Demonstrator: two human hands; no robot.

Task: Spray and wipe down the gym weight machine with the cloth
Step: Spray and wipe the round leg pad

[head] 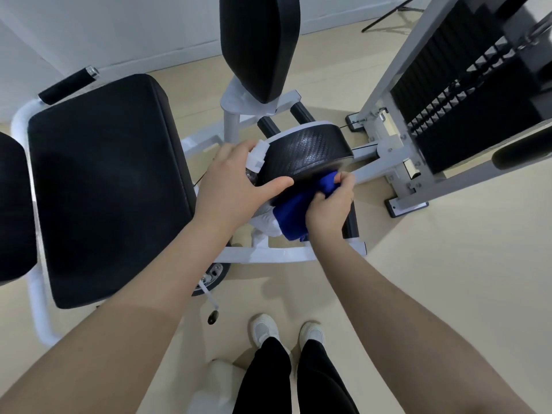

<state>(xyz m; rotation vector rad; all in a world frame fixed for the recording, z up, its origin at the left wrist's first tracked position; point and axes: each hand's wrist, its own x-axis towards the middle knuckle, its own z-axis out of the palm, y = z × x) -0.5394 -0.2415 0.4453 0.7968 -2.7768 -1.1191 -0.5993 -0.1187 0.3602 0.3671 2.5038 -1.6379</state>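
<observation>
A white-framed weight machine (268,253) fills the view, with a large black seat (110,186) on the left. In the middle a small black textured pad (310,150) juts out on its arm. My left hand (230,186) grips that pad's near edge, thumb laid across its rim. My right hand (328,204) holds a bunched blue cloth (298,207) against the underside of the pad. Part of the cloth is hidden by the hand and pad. No spray bottle is clearly identifiable.
A second black pad (260,43) stands upright behind. The black weight stack (466,109) in its grey frame rises at the right. A black-gripped handle (67,85) sticks out at the far left. My white shoes (286,330) stand on the beige floor (448,279).
</observation>
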